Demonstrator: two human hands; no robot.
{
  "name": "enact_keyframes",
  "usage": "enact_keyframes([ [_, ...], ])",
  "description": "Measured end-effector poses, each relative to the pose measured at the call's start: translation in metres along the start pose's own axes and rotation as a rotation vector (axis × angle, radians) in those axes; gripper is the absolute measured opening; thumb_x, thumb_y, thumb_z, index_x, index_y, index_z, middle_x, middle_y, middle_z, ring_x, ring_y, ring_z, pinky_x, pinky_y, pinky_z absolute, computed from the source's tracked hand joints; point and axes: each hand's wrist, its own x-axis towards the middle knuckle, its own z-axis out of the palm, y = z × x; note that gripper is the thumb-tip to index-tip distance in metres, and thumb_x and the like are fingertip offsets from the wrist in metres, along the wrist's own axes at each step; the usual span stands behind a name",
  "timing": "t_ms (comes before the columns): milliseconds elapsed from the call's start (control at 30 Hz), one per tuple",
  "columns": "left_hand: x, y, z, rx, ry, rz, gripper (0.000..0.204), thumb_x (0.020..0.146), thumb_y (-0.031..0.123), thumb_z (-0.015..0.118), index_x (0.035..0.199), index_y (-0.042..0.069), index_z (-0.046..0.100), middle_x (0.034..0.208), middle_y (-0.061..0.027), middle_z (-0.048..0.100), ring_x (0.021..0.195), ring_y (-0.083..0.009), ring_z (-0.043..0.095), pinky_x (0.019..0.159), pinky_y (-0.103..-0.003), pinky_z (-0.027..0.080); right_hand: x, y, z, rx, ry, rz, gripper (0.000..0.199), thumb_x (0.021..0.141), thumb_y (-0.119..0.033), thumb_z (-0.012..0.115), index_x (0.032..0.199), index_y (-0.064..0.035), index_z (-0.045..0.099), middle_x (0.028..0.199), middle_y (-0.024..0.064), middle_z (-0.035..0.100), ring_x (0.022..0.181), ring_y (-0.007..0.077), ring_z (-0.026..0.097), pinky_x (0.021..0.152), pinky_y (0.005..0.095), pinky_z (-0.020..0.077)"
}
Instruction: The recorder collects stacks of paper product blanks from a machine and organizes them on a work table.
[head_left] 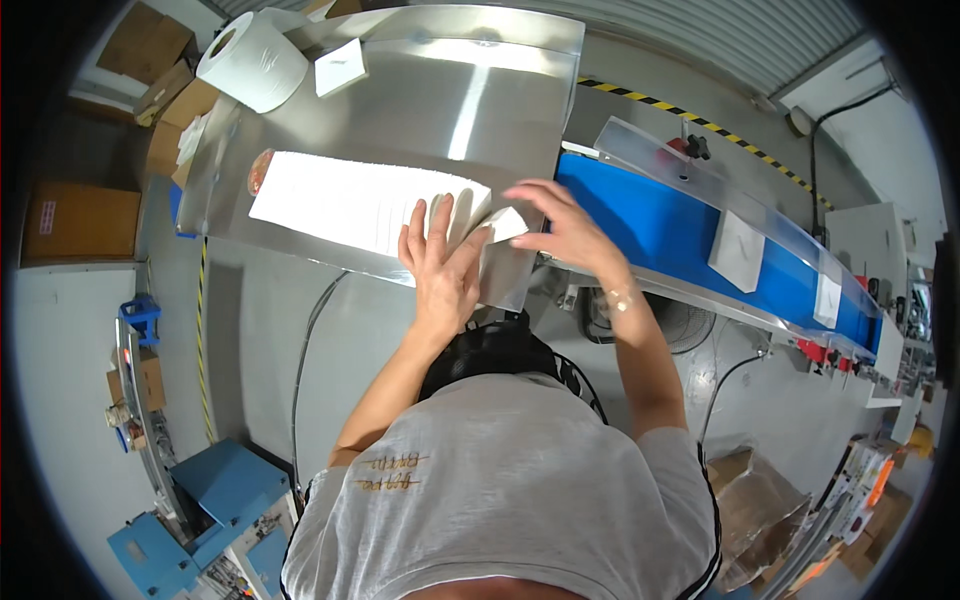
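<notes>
A long row of thin white paper pieces point(330, 200), packed face to face, lies on the shiny metal table point(400, 110). Over its right end, my left hand point(440, 265) rests with fingers spread, touching the pieces. One white piece point(507, 224) leans away from the row by my left thumb. To the right of that piece is my right hand point(570, 225), fingers curved and apart, with nothing seen between them. Whether its thumb touches the piece I cannot tell. A reddish round object point(260, 173) sits against the row's far-left end.
A blue conveyor belt point(650, 215) begins at the table's right and carries flat white pieces point(737, 250) beside a clear guard point(690, 170). A large white roll point(254, 62) and a small white stack point(341, 68) stand at the table's back left. Cardboard boxes point(80, 222) are farther left.
</notes>
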Motion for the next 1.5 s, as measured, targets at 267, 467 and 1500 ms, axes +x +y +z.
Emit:
enact_keyframes([
  [267, -0.002, -0.011, -0.005, -0.025, 0.051, -0.111, 0.04, 0.081, 0.002, 0.064, 0.12, 0.004, 0.059, 0.142, -0.0218, 0.034, 0.131, -0.0455, 0.028, 0.105, -0.056, 0.025, -0.042, 0.084, -0.035, 0.293, 0.486, 0.592, 0.039, 0.093, -0.037, 0.059, 0.1, 0.0014, 0.058, 0.082, 0.0051, 0.061, 0.078, 0.0106, 0.053, 0.069, 0.0278, 0.0458],
  [467, -0.001, -0.01, -0.001, -0.043, 0.092, -0.056, 0.034, 0.08, -0.003, 0.063, 0.114, 0.002, 0.063, 0.138, -0.0195, 0.041, 0.129, -0.0433, 0.033, 0.105, -0.055, 0.027, -0.113, 0.15, -0.103, -0.761, 0.72, 0.764, 0.049, 0.085, -0.042, 0.063, 0.108, 0.0014, 0.057, 0.093, 0.0234, 0.064, 0.089, 0.0422, 0.06, 0.079, 0.0453, 0.0472],
  [1500, 0.002, -0.025, -0.016, -0.096, 0.061, -0.105, 0.029, 0.077, -0.002, 0.065, 0.102, 0.012, 0.071, 0.141, -0.0187, 0.039, 0.133, -0.0441, 0.027, 0.107, -0.051, 0.023, 0.01, -0.01, 0.003, 0.05, -0.042, 0.135, 0.056, 0.074, -0.017, 0.077, 0.125, -0.013, 0.054, 0.131, 0.0095, 0.048, 0.118, 0.0253, 0.05, 0.098, 0.0355, 0.0435],
])
